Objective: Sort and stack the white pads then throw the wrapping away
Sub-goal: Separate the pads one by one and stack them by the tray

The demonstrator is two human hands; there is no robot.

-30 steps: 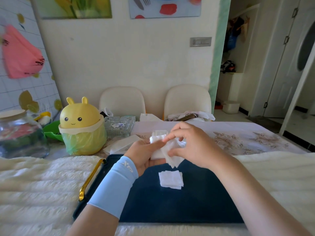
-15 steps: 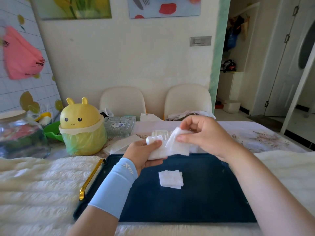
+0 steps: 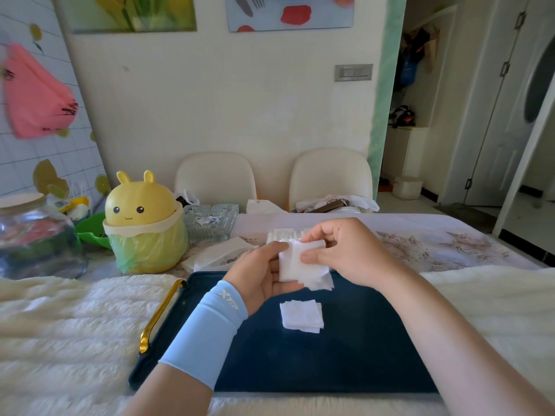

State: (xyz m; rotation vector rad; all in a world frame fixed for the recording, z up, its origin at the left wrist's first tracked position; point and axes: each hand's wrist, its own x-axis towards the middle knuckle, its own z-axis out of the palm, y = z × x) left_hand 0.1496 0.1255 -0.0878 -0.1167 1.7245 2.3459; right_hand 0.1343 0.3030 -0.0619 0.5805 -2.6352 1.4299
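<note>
Above the far edge of a dark blue tray (image 3: 345, 355), my left hand (image 3: 258, 280) holds a bundle of white pads (image 3: 297, 265) in its palm, thumb on top. My right hand (image 3: 345, 250) pinches the top pad of that bundle between thumb and fingers. A small stack of white pads (image 3: 301, 316) lies flat on the tray just below both hands. A clear wrapping with more pads (image 3: 283, 235) shows behind the hands on the table.
A yellow bunny-shaped bin (image 3: 144, 226) with a green liner stands at the left. Beside it are a glass jar (image 3: 33, 235), a green bowl (image 3: 93, 229) and a clear glass dish (image 3: 211, 222). Tissue paper (image 3: 216, 255) lies beyond the tray. Two white chairs (image 3: 330, 178) stand behind the table.
My right hand had lifted a pad up and to the right off the bundle; now it is back down at the bundle, pinching the top pad. The stack on the tray has not moved.
</note>
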